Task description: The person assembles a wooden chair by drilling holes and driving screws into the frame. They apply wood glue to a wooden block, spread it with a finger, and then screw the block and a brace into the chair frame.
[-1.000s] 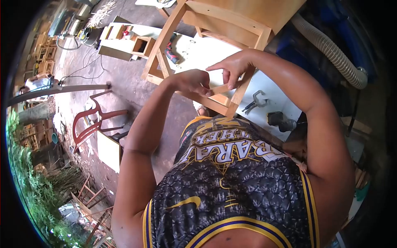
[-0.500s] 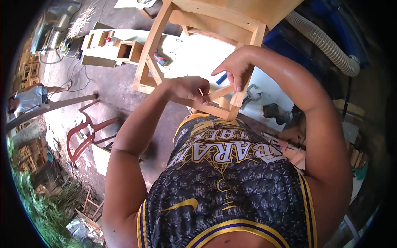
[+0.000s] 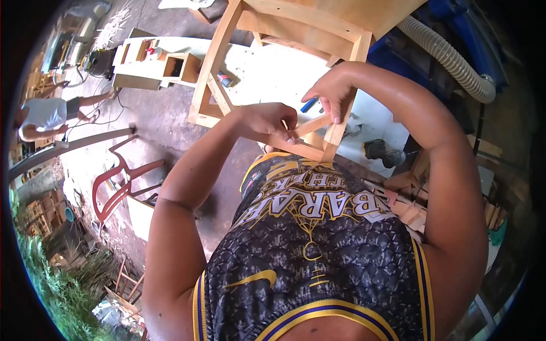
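Observation:
A light wooden frame (image 3: 215, 59) with short diagonal corner braces is in front of my torso, joined to a broad wooden panel (image 3: 364, 12). My left hand (image 3: 267, 122) is at the near rail, its fingers curled and pinched beside a brace; whatever lies between the fingertips is too small to tell. My right hand (image 3: 331, 94) reaches over the right side piece, fingertips down on the wood near the brace and thumb held apart. Beyond the hands, a blue object (image 3: 309, 105) lies on the white surface (image 3: 273, 71).
A ribbed grey hose (image 3: 449, 57) runs at the upper right. A red chair (image 3: 122, 187) lies at the left. Another person (image 3: 45, 116) is at the far left. An open wooden box (image 3: 182, 68) and a dark power tool (image 3: 382, 153) are also in view.
The frame and both hands appear slightly further right in view. The other person at the far left shows more of the body, with legs further right. My grip looks the same.

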The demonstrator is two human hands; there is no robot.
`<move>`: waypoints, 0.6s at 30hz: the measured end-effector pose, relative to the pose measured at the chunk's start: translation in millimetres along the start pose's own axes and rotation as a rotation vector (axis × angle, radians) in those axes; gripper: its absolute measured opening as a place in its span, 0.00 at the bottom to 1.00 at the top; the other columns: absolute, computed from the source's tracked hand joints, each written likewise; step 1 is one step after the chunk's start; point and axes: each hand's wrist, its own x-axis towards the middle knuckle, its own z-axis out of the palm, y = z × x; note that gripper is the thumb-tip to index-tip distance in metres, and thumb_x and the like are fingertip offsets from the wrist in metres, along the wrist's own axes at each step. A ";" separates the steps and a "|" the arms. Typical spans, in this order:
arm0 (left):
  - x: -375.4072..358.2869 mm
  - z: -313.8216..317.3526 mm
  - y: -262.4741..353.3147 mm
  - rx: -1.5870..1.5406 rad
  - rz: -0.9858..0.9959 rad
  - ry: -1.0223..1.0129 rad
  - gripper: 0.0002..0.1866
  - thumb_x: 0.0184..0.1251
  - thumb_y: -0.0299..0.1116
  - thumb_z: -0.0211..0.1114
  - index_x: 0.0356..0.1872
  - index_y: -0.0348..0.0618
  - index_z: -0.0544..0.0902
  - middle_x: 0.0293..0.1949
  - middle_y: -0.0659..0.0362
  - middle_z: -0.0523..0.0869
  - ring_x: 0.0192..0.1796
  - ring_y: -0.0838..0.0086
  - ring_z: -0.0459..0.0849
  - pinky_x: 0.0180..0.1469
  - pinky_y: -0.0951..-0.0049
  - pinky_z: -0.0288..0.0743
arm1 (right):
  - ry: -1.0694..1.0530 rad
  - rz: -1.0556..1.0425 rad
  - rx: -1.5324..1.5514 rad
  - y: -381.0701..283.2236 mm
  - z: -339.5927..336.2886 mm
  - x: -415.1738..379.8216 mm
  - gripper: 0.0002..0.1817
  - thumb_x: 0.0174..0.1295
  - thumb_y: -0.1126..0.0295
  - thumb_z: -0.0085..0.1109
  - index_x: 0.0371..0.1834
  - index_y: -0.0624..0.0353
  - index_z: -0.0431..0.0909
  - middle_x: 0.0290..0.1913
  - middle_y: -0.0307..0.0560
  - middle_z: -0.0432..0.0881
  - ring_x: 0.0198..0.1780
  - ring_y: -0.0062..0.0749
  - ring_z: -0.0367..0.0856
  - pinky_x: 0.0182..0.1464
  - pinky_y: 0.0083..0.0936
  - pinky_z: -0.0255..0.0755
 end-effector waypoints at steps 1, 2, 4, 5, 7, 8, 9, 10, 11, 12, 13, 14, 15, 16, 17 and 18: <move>2.0 1.1 -5.2 0.000 0.013 -0.015 0.22 0.55 0.39 0.75 0.41 0.34 0.77 0.38 0.55 0.86 0.44 0.73 0.83 0.48 0.74 0.72 | 0.001 0.000 0.019 0.8 0.8 -0.1 0.64 0.38 0.64 0.82 0.76 0.63 0.44 0.44 0.51 0.87 0.48 0.34 0.84 0.53 0.23 0.69; 0.8 1.7 -2.7 0.001 0.027 -0.029 0.23 0.57 0.43 0.74 0.42 0.35 0.77 0.37 0.56 0.86 0.43 0.73 0.82 0.47 0.74 0.72 | 0.001 -0.002 0.016 0.7 0.7 0.3 0.64 0.38 0.64 0.82 0.76 0.63 0.44 0.44 0.51 0.87 0.48 0.34 0.84 0.53 0.23 0.69; -2.0 3.4 3.1 0.041 0.009 -0.017 0.24 0.59 0.48 0.71 0.42 0.36 0.77 0.36 0.58 0.84 0.42 0.74 0.80 0.46 0.75 0.71 | -0.034 -0.008 0.007 0.5 1.3 0.8 0.64 0.41 0.65 0.81 0.76 0.65 0.42 0.44 0.52 0.87 0.46 0.34 0.84 0.52 0.23 0.70; -3.8 4.0 7.4 0.080 -0.008 -0.009 0.26 0.61 0.54 0.68 0.43 0.38 0.77 0.35 0.59 0.83 0.40 0.74 0.79 0.44 0.75 0.70 | -0.032 -0.010 0.007 0.5 2.0 0.4 0.64 0.41 0.65 0.81 0.76 0.65 0.42 0.44 0.52 0.87 0.46 0.34 0.84 0.52 0.23 0.70; -1.6 4.2 3.6 0.018 -0.012 -0.006 0.28 0.61 0.57 0.66 0.42 0.39 0.77 0.34 0.60 0.82 0.40 0.75 0.77 0.44 0.75 0.69 | -0.042 -0.008 0.015 2.1 3.2 0.1 0.63 0.42 0.66 0.80 0.76 0.65 0.41 0.44 0.53 0.87 0.47 0.34 0.84 0.52 0.23 0.70; -0.3 5.1 0.3 -0.047 -0.013 -0.004 0.29 0.62 0.61 0.63 0.42 0.41 0.77 0.34 0.61 0.81 0.39 0.76 0.76 0.43 0.75 0.69 | -0.042 -0.009 0.015 2.3 3.6 0.3 0.63 0.42 0.66 0.80 0.76 0.65 0.41 0.44 0.53 0.87 0.47 0.34 0.84 0.52 0.23 0.70; 1.3 6.3 -3.1 -0.047 -0.014 -0.004 0.29 0.62 0.61 0.63 0.42 0.41 0.77 0.34 0.61 0.81 0.39 0.76 0.76 0.43 0.75 0.69 | -0.042 -0.018 0.009 2.5 3.6 0.5 0.63 0.43 0.66 0.80 0.76 0.66 0.41 0.44 0.53 0.87 0.47 0.34 0.84 0.52 0.24 0.70; 2.7 7.1 -6.2 -0.065 -0.019 -0.014 0.28 0.61 0.59 0.66 0.41 0.40 0.77 0.33 0.62 0.81 0.39 0.76 0.75 0.43 0.75 0.69 | -0.041 -0.027 0.002 2.8 3.1 0.6 0.62 0.43 0.67 0.80 0.76 0.66 0.41 0.43 0.53 0.87 0.48 0.34 0.84 0.52 0.24 0.70; 2.5 7.2 -6.0 -0.082 -0.024 -0.024 0.27 0.60 0.56 0.68 0.41 0.40 0.76 0.33 0.62 0.81 0.39 0.77 0.75 0.43 0.75 0.69 | -0.038 -0.028 0.001 3.5 2.7 0.7 0.62 0.43 0.67 0.80 0.76 0.66 0.41 0.43 0.53 0.87 0.48 0.34 0.84 0.52 0.24 0.70; 2.0 7.0 -5.7 -0.078 -0.026 -0.024 0.27 0.60 0.56 0.68 0.41 0.40 0.76 0.33 0.62 0.81 0.39 0.77 0.75 0.43 0.75 0.69 | -0.047 -0.033 0.015 4.1 2.4 1.0 0.62 0.43 0.67 0.80 0.76 0.66 0.41 0.44 0.54 0.87 0.48 0.34 0.84 0.52 0.24 0.71; 1.7 7.1 -5.6 -0.081 -0.007 -0.038 0.26 0.59 0.53 0.70 0.40 0.39 0.76 0.32 0.63 0.80 0.39 0.78 0.75 0.43 0.75 0.68 | -0.056 -0.037 0.029 5.0 2.2 1.5 0.62 0.44 0.66 0.80 0.76 0.66 0.41 0.44 0.54 0.86 0.48 0.34 0.84 0.52 0.24 0.71; 1.2 7.6 -4.2 -0.084 0.013 -0.052 0.25 0.57 0.50 0.73 0.40 0.38 0.76 0.31 0.63 0.80 0.38 0.78 0.75 0.42 0.76 0.68 | -0.052 -0.036 0.031 5.5 2.0 2.2 0.62 0.44 0.66 0.80 0.76 0.66 0.41 0.44 0.54 0.86 0.48 0.34 0.84 0.52 0.24 0.71; 0.7 8.1 -3.1 -0.080 0.015 -0.055 0.25 0.57 0.50 0.73 0.40 0.38 0.76 0.31 0.63 0.80 0.38 0.78 0.75 0.42 0.76 0.68 | -0.053 -0.024 0.048 5.9 1.7 3.6 0.63 0.40 0.66 0.81 0.77 0.62 0.44 0.47 0.54 0.85 0.48 0.36 0.84 0.51 0.25 0.71; -0.2 8.6 -1.8 -0.080 0.012 -0.034 0.24 0.56 0.47 0.74 0.39 0.38 0.75 0.30 0.63 0.80 0.37 0.79 0.74 0.42 0.76 0.68 | -0.054 -0.010 0.066 6.4 1.7 4.7 0.64 0.37 0.66 0.82 0.77 0.58 0.46 0.49 0.55 0.84 0.48 0.38 0.83 0.49 0.26 0.71; -0.6 8.8 0.3 -0.078 0.012 -0.014 0.23 0.55 0.44 0.75 0.39 0.37 0.75 0.30 0.64 0.79 0.37 0.79 0.74 0.41 0.77 0.68 | -0.048 -0.005 0.072 6.8 1.7 5.3 0.64 0.37 0.66 0.82 0.77 0.58 0.46 0.49 0.55 0.84 0.48 0.38 0.83 0.49 0.26 0.71; -0.8 9.3 1.7 -0.071 0.017 -0.021 0.23 0.55 0.44 0.75 0.39 0.37 0.75 0.30 0.64 0.79 0.37 0.79 0.74 0.41 0.77 0.68 | -0.044 -0.015 0.044 7.2 1.6 6.1 0.64 0.37 0.66 0.82 0.77 0.58 0.46 0.49 0.55 0.84 0.48 0.38 0.83 0.49 0.25 0.71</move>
